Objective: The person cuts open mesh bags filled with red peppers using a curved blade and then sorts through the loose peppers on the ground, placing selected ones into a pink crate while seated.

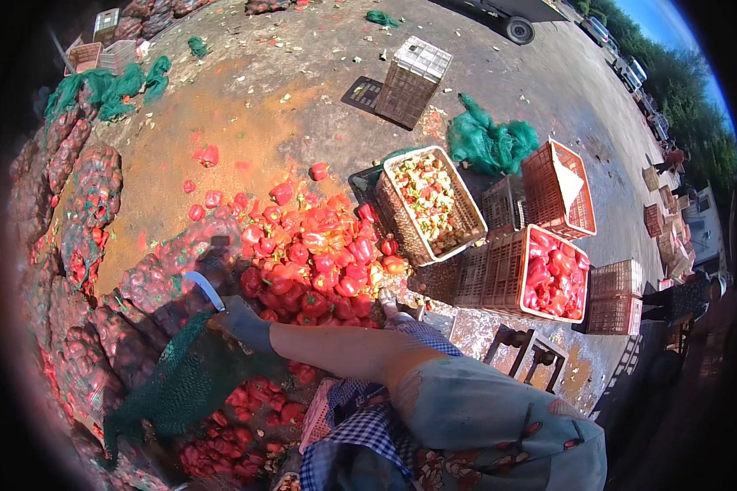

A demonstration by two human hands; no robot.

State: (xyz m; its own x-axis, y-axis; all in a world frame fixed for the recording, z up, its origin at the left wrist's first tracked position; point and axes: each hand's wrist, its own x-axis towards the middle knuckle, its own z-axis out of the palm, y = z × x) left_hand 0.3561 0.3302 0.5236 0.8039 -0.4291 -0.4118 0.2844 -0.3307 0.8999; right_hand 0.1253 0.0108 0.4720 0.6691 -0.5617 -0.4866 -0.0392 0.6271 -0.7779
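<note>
Outdoor yard viewed from above. Landmark: the pile of red peppers [319, 274] on the ground; all places are rel. to it.

Hands: R hand [250, 325], in a grey-blue glove, is curled round the hidden grip of a curved knife [206, 289] at the pile's lower L edge. L hand is out of view, so can't tell its state.

The knife's pale blade points up & L, away from the pile; its long axis slants that way, w/ the tip hooking L. A dark green net [172, 380] trails by the same hand, long axis running down & L from the pile; can't tell if it's also gripped.

Surface: grey concrete ground [295, 94], stained orange-brown up & L of the pile, w/ scattered scraps. Filled mesh sacks [90, 204] line the L side. R of the pile: a crate of trimmings [396, 214], then a crate of peppers [499, 274]. Above the pile & slightly R: a tall upright crate [409, 86] & a bunched teal net [491, 141]. Far upper R: parked vehicles [630, 74], trees [688, 106].
</note>
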